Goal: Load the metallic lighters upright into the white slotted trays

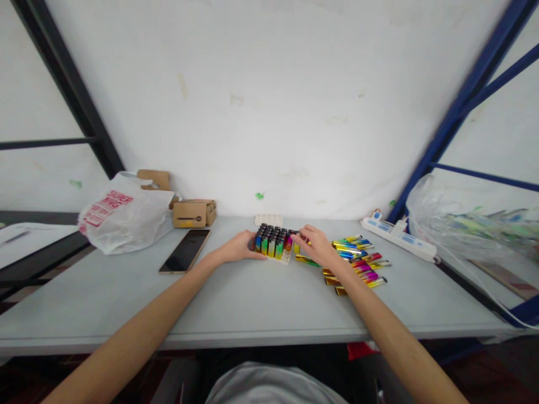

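Note:
A clear tray (286, 258) on the grey table (252, 303) holds several upright rainbow-coloured lighters (272, 241) with black tops. My left hand (241, 247) rests against the tray's left side, fingers curled round it. My right hand (315, 244) is at the tray's right side, fingers pinched on a lighter at the tray's edge. Several loose lighters (357, 261) lie flat in a heap to the right of my right hand.
A phone (185, 251) lies face up to the left. Behind it sit a white plastic bag (122, 216) and a small cardboard box (193, 213). An empty white tray (268, 219) lies by the wall. A power strip (398, 235) and a clear bag (475, 221) are at right.

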Demonstrator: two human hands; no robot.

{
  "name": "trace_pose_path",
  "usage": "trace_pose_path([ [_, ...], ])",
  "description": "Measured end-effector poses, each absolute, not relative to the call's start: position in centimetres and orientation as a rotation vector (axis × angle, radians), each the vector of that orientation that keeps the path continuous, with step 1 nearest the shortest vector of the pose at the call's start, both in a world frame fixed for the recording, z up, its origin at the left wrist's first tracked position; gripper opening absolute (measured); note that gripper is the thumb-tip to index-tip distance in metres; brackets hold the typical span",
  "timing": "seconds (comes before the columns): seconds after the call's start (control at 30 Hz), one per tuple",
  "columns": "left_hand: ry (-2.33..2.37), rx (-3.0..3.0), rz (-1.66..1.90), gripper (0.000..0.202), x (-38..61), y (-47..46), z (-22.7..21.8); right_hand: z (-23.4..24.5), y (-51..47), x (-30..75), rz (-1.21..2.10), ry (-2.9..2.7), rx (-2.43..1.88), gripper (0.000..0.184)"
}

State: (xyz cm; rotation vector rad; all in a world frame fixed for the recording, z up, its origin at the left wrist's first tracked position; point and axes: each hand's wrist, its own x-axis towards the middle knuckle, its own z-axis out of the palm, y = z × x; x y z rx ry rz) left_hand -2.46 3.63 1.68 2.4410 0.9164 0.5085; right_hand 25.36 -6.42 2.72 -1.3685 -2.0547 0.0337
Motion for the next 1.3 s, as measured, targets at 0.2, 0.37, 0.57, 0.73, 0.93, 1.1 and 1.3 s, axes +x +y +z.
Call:
trace_pose_path([
  [0.2, 0.921, 2.438, 0.529, 0.055, -2.4, 3.6, 1.7, 2.4, -6.4, 25.8, 0.167, -2.076, -1.494, 0.058],
  [0.37, 0.886, 2.429, 0.542, 0.052, -2.5, 3.7, 1.6, 1.7, -6.1, 25.2, 0.169, -2.138, -1.534, 0.05],
  [0.57, 0.879, 2.433, 0.527, 0.052, -2.5, 3.6, 1.7, 2.5, -6.4, 23.5, -0.006, -2.192, -1.774, 0.04],
  [0.73, 0.884, 2.435, 0.546, 0.056, -2.6, 3.5, 1.7, 3.0, -6.8, 24.5, 0.172, -2.179, -1.766, 0.042],
  [0.93, 0.927, 2.441, 0.545, 0.06, -2.7, 3.6, 1.6, 2.2, -6.9, 28.1, 0.358, -2.334, -1.609, 0.029],
  [1.1, 0.899, 2.434, 0.554, 0.057, -2.6, 3.3, 1.8, 2.4, -7.0, 28.5, 0.458, -2.209, -1.553, 0.031],
  [1.3, 0.908, 2.398, 0.548, 0.053, -2.5, 3.2, 1.9, 3.8, -7.4, 27.7, 0.349, -1.979, -1.511, 0.039],
])
